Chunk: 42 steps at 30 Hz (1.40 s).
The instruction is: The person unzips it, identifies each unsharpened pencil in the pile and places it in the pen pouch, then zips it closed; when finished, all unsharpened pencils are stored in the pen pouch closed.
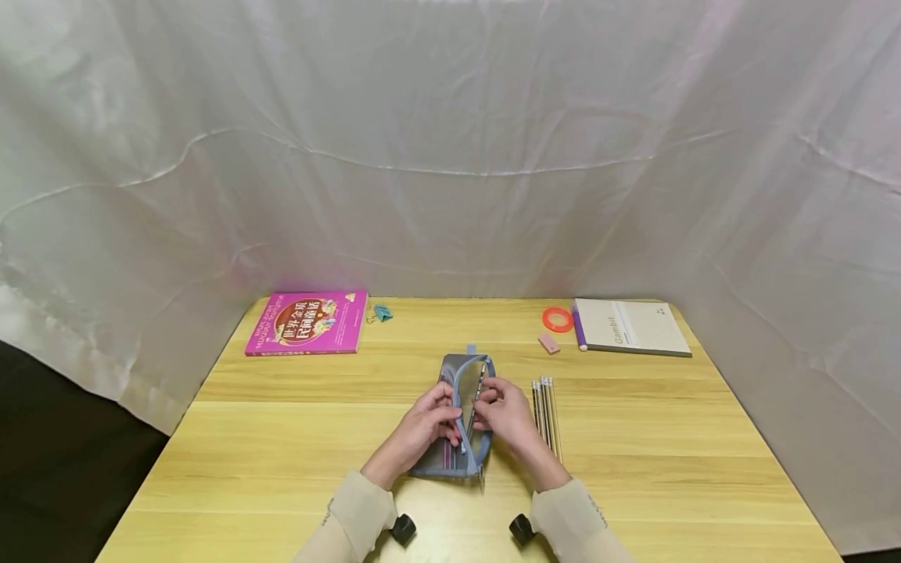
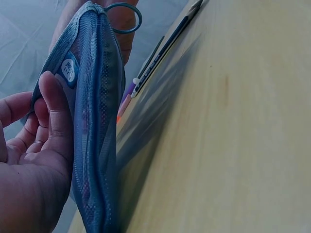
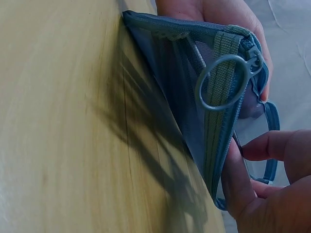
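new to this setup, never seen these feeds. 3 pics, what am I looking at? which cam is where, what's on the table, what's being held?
There is no robot here: a person works with two bare hands and wears three cameras. The wide picture comes from the head camera, looking down at a wooden table. The other two come from cameras strapped to each wrist, so they show close, tilted views.

The left hand and right hand both grip a blue-grey mesh pencil case at mid-table, holding its zipped opening apart. The right wrist view shows its ring-shaped zipper pull.

Also on the table: a row of pencils right of the case, a pink book, a teal binder clip, an orange tape ring, a pink eraser and a grey notebook.
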{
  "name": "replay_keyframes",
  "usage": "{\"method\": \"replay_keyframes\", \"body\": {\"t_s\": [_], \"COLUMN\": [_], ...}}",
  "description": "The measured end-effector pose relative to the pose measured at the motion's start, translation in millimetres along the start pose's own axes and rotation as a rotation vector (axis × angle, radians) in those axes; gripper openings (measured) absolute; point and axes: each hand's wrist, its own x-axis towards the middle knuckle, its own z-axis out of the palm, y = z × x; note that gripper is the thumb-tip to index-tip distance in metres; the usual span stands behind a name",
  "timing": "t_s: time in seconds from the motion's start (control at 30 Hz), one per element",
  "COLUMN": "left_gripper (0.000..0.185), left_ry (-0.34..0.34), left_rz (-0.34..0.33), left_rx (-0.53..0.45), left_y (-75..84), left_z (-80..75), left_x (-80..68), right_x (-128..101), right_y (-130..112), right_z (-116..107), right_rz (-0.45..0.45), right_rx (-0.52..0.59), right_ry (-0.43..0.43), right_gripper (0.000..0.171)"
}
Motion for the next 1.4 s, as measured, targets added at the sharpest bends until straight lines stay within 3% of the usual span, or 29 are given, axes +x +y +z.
{"method": "replay_keyframes", "body": {"t_s": [0.67,1.07,1.4], "left_gripper": [0.01,0.019,0.019], "left_ry": [0.023,0.001,0.002], "left_rz": [-0.008,0.012,0.008], "left_rx": [-0.013,0.041,0.102], "left_y": [0.7,8.4,11.2], "left_z": [0.7,1.4,-3.6], "left_x": [-1.0,-2.6,-1.8], "right_x": [-1.6,1.6,2.2], "right_y": [2.2,9.4,15.6], "right_z": [-17.4,-26.8,-26.4], "right_rz": [-0.009,-0.018,0.04], "right_rx": [0.048,-0.031,-0.01], "right_ry": [0.059,0.138,0.066], "right_gripper": [0.044,0.039,0.02]}}
